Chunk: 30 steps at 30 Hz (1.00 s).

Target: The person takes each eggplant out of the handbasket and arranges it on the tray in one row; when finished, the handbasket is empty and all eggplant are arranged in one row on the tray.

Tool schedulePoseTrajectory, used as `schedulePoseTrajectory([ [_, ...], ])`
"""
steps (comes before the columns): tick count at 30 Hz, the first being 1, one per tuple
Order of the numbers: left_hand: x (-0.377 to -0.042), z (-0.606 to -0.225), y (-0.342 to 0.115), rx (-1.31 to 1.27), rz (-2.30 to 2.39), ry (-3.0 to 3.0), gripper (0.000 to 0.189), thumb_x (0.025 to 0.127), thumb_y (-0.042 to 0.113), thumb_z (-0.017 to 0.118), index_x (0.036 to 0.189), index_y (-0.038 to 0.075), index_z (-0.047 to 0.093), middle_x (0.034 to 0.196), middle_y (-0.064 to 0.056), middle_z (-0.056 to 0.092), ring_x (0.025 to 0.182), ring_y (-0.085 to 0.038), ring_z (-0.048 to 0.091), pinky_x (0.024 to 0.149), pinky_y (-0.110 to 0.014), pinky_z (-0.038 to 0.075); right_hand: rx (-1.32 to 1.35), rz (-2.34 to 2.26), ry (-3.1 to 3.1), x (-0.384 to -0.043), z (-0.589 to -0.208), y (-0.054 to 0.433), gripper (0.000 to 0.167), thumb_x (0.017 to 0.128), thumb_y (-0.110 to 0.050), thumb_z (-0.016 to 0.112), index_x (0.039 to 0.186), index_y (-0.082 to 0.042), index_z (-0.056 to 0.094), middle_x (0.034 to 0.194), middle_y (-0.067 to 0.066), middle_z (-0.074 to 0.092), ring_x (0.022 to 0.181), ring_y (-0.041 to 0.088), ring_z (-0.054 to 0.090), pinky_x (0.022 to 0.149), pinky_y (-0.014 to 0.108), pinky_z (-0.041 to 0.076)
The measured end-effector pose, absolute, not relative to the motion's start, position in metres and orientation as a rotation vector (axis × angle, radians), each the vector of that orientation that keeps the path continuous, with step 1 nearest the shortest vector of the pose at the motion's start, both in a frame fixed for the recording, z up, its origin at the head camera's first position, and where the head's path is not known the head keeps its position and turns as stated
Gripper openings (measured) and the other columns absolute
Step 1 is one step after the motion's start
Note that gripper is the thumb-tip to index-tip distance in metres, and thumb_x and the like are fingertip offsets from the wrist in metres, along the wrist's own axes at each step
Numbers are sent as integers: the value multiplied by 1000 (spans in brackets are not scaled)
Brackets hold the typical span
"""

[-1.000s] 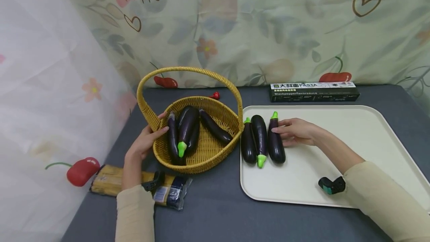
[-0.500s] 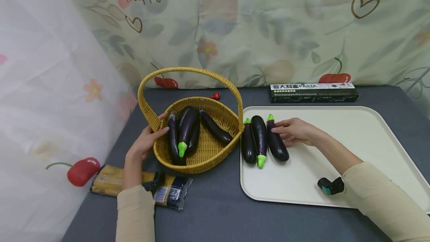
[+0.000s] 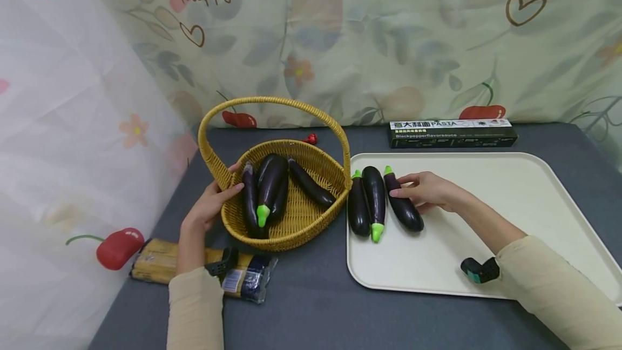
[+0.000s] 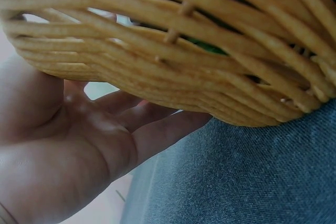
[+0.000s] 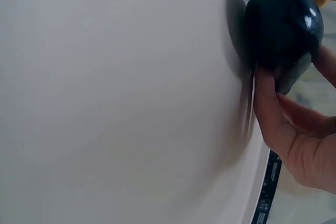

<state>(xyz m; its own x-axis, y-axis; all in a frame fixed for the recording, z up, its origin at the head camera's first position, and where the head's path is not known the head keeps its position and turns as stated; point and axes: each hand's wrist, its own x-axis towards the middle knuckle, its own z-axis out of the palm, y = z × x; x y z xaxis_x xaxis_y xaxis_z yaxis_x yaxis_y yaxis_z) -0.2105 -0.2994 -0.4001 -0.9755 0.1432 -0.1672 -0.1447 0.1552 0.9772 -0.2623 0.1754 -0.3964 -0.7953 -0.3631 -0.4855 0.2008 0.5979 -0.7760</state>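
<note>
A woven basket (image 3: 301,239) with a tall arched handle holds several dark eggplants (image 3: 270,182). My left hand (image 3: 206,207) grips its left rim, thumb over the edge; in the left wrist view, fingers reach under the weave. On the cream tray (image 3: 486,220), my right hand (image 3: 430,192) pinches an eggplant with a bright green stem (image 3: 405,210) between thumb and fingers. That eggplant slants, its stem end toward the back left. Just left of it lie two more eggplants, side by side (image 3: 358,209) (image 3: 375,193). The right wrist view shows the pinched eggplant (image 5: 283,22) end-on.
Behind the tray lies a black pasta box (image 3: 452,136). A bag of dry spaghetti (image 3: 248,280) lies under my left forearm. A small red object (image 3: 311,138) sits behind the basket. Patterned cloth (image 3: 311,42) hangs along the back and left.
The eggplant under my right hand has turned, its lower end swinging right and its stem end shifting left, away from the two beside it. My left hand and the basket stay put.
</note>
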Motion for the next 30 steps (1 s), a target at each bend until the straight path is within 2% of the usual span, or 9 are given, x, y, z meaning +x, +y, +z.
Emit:
schedulePoseTrajectory([
  [6, -211, -400, -299, 1, 1907, 2214, 67, 98, 28, 56, 154, 26, 20, 151, -17, 25, 127, -37, 38, 85, -32, 48, -137, -1203, 2182, -259, -394, 173, 76, 91, -36, 66, 143, 8, 32, 121, 23, 51, 92, 22, 58, 72, 33, 53],
  [15, -211, -401, -300, 6, 1891, 2226, 66, 98, 29, 56, 154, 27, 20, 151, -16, 24, 129, -37, 37, 87, -35, 46, -122, -1265, 2123, -255, -393, 172, 73, 94, -31, 62, 143, 12, 28, 127, 27, 50, 96, 23, 60, 77, 34, 53],
  [24, -210, -401, -300, 3, 1881, 2235, 66, 99, 29, 55, 154, 27, 19, 152, -16, 22, 129, -37, 36, 90, -38, 44, -118, -1275, 2116, -254, -392, 173, 73, 96, -33, 59, 143, 12, 28, 118, 23, 55, 89, 19, 60, 75, 34, 53],
  [30, -210, -399, -299, 8, 1888, 2222, 66, 99, 29, 55, 154, 27, 19, 153, -15, 21, 130, -36, 35, 90, -36, 44, -110, -1300, 2107, -254, -392, 175, 74, 96, -34, 59, 144, 11, 27, 120, 23, 52, 88, 18, 58, 75, 34, 53],
])
